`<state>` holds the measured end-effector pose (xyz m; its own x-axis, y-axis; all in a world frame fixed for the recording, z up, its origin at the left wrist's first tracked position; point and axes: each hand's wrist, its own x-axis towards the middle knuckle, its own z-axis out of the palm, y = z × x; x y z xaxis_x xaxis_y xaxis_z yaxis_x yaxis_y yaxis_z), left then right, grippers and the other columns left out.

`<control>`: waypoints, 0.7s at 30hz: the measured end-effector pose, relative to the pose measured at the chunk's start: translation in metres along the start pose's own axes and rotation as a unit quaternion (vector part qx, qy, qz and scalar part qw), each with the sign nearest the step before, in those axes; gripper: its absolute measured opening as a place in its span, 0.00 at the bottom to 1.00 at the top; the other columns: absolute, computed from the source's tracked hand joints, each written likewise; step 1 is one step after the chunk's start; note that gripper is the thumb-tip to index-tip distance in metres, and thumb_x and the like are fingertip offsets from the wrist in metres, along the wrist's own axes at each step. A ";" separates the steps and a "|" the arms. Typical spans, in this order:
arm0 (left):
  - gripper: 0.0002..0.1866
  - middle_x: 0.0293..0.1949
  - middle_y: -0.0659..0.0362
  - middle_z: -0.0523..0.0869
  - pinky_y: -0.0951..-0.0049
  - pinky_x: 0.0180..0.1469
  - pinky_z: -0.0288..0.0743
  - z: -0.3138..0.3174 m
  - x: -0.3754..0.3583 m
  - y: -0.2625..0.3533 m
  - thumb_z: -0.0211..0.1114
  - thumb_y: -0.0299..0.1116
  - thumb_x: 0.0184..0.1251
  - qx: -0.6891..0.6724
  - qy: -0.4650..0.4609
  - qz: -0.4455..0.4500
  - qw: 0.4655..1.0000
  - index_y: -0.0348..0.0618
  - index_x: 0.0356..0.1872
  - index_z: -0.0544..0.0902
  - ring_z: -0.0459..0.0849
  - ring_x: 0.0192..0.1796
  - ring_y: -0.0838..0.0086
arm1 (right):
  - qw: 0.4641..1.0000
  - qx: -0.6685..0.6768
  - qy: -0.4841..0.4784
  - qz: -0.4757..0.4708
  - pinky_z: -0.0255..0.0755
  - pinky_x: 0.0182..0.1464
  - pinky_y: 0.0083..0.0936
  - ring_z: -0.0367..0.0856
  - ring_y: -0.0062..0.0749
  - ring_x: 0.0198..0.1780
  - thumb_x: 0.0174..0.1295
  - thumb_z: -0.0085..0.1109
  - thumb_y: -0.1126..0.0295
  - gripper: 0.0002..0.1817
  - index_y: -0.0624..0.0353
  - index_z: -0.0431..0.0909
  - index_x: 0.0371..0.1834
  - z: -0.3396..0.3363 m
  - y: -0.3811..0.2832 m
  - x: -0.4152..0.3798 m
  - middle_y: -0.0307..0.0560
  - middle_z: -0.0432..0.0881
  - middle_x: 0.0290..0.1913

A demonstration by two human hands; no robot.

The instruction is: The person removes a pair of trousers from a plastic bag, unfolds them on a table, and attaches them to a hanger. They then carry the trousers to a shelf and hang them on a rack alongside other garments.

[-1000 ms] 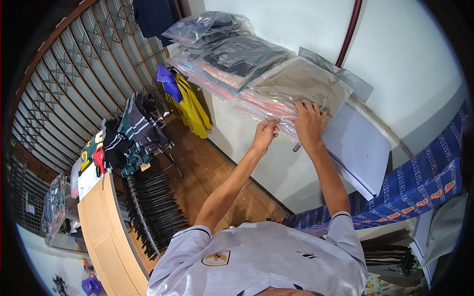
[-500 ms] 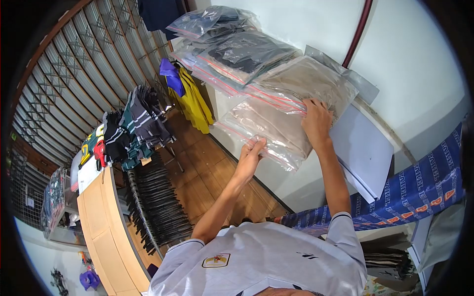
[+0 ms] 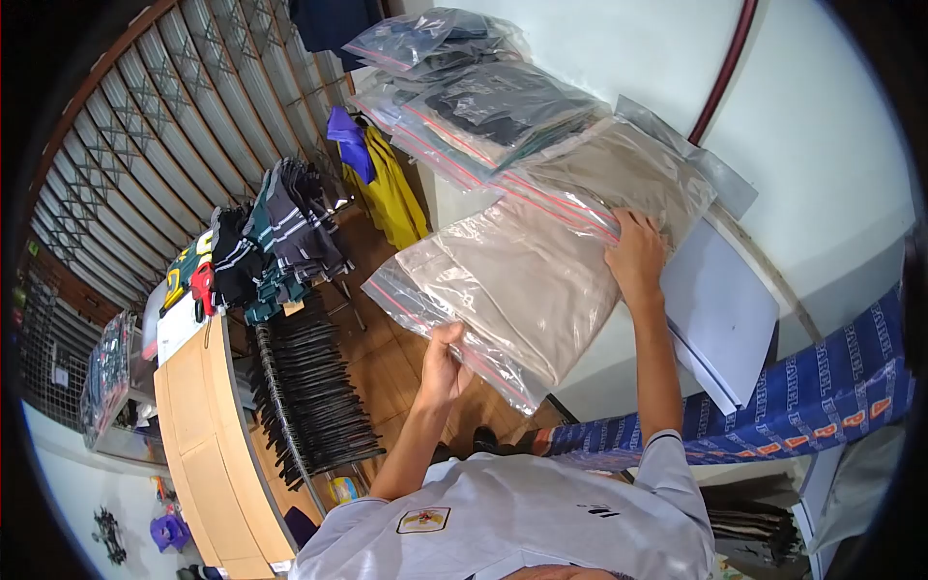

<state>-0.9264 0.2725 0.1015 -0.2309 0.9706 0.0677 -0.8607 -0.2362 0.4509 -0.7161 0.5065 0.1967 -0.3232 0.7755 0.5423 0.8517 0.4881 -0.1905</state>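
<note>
A clear zip bag of folded beige clothing [image 3: 512, 280] extends out from under the stack. My left hand [image 3: 446, 365] pinches its zip edge, thumb on top. My right hand [image 3: 639, 253] grips the lower edge of the bag above, which holds darker beige clothing [image 3: 619, 169]; its fingertips lie on the plastic near the red zip lines. Farther back, bags of dark clothing [image 3: 507, 106] lie on the stack, with another bag [image 3: 435, 41] at the far end. What supports the stack is mostly hidden.
Black hangers [image 3: 319, 396] line a rail at left, beside a light wooden counter [image 3: 203, 454]. Yellow and purple garments [image 3: 382, 184] hang by the wall. At right are a white flat box [image 3: 720, 309] and blue printed sheeting [image 3: 773, 396]. A folding metal gate [image 3: 145, 126] stands behind.
My left hand has pulled the lower beige bag toward me and left, so more of it shows from under the stack. The right hand stays on the upper bag.
</note>
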 end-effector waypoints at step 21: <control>0.25 0.50 0.50 0.85 0.56 0.58 0.81 -0.032 -0.156 0.021 0.61 0.35 0.63 0.193 0.178 0.080 0.962 0.31 0.59 0.75 0.86 0.52 0.61 | 0.498 0.791 -0.170 0.311 0.75 0.61 0.36 0.80 0.42 0.57 0.56 0.62 0.78 0.34 0.67 0.65 0.69 -0.011 -0.118 -0.223 0.54 0.77 0.59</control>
<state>-0.9231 0.1143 0.0717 -0.5461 0.8298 -0.1154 -0.5855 -0.2795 0.7610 -0.7396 0.2715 0.1075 -0.4797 0.8658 -0.1426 -0.4746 -0.3927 -0.7878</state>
